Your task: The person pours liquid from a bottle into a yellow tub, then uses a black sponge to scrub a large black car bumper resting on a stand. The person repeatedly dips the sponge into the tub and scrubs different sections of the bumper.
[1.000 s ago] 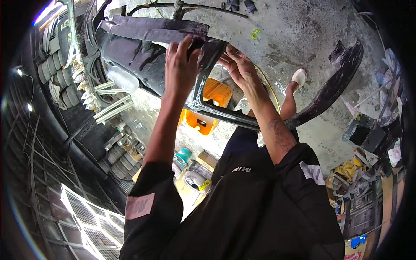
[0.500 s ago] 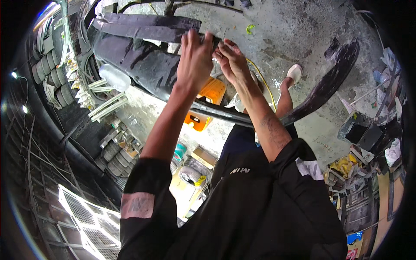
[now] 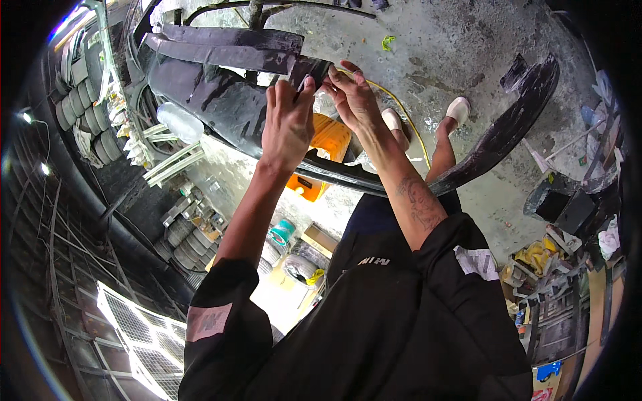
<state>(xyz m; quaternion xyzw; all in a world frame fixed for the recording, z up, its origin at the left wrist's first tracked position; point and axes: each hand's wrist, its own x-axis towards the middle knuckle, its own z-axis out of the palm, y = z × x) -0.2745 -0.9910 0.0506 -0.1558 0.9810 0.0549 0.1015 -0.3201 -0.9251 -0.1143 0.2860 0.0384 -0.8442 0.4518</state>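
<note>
In front of me lies a large black car bumper (image 3: 207, 93), its surface streaked and scuffed. Its long curved strip runs to the right and ends in a whitish, worn tip (image 3: 528, 100). Between my hands, by the end of the bumper's upper bar (image 3: 227, 53), is a small dark flat piece (image 3: 311, 69); I cannot make out what it is. My left hand (image 3: 287, 127) is closed at its lower left edge, fingers bent. My right hand (image 3: 353, 97) pinches its right edge between thumb and fingers.
Below the bumper stands an orange plastic thing (image 3: 328, 140). A yellow hose (image 3: 401, 107) crosses the grey concrete floor (image 3: 455, 40) near my feet. Stacked tyres (image 3: 83, 110) are at the left, and a black box (image 3: 558, 204) with clutter is at the right.
My left hand has moved down and slightly left, off the upper bar's end, uncovering the small dark piece. My right hand stays nearly in place.
</note>
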